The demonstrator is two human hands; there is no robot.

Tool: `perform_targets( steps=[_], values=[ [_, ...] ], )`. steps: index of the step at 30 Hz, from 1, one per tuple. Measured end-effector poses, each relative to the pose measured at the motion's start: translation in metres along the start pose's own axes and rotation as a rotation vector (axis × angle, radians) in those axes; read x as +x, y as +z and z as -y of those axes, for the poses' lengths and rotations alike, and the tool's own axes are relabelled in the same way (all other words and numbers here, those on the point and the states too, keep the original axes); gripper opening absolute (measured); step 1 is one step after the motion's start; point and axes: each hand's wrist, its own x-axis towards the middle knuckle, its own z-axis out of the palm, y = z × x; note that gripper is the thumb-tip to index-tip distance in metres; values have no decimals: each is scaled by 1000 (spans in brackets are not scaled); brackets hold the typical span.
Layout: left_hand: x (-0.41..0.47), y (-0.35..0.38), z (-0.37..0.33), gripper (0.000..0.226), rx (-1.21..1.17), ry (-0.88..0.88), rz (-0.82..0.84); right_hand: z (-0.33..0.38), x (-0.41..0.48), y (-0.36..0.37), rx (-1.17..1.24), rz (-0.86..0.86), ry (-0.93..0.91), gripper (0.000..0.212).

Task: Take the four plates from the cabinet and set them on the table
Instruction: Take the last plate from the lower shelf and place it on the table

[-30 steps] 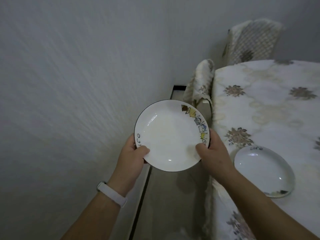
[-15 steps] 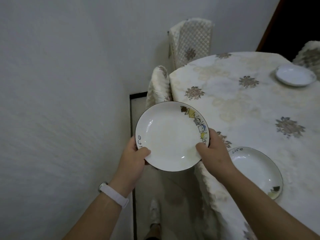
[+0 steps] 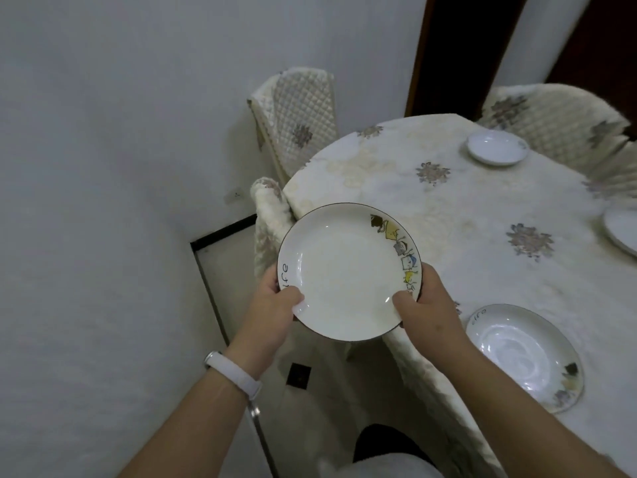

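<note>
I hold a white plate (image 3: 346,270) with a dark rim and small cartoon figures on its right side, in the air over the table's left edge. My left hand (image 3: 275,305) grips its left rim and my right hand (image 3: 425,305) grips its right rim. Three more plates lie on the round table (image 3: 448,208): a near plate (image 3: 524,353) right of my right hand, a far plate (image 3: 496,146) at the back, and a right-edge plate (image 3: 622,231) cut off by the frame.
A flowered cream cloth covers the table. Quilted chairs stand around it: a far-left chair (image 3: 300,119), a tucked-in chair (image 3: 269,219) under the held plate, and a far-right chair (image 3: 558,122). A white wall (image 3: 103,201) runs close along my left.
The view has swung right and the table has come nearer. Two more plates on the table have come into sight. The held plate stays in both hands.
</note>
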Motion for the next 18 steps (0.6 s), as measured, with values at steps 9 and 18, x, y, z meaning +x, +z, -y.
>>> perform_targets(
  steps=[9, 18],
  values=[
    [83, 9, 3, 42, 13, -65, 128, -7, 55, 13, -4, -118, 91, 34],
    [187, 11, -12, 51, 131, -86, 147, 1, 148, 40, 43, -104, 143, 37]
  ],
)
